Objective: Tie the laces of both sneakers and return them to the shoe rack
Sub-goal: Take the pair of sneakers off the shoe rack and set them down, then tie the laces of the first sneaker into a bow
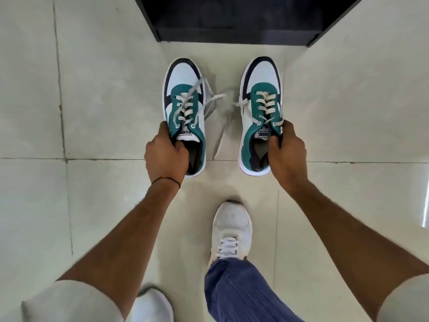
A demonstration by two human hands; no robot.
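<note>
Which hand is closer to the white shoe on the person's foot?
Right. The right hand, gripping a green sneaker, is just above the white shoe; the left hand is farther off to the left.

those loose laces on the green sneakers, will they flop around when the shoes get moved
Probably yes. The laces on the left sneaker trail off untied and look blurred, so they seem limp and swinging. The right sneaker has a loose end hanging out sideways too. Each hand grips only a collar, so the ends may snag or drag.

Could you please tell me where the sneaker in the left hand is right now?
In the head view, the left sneaker hangs left of centre, gripped at its collar by the left hand, beside the right sneaker, before the dark rack.
</note>
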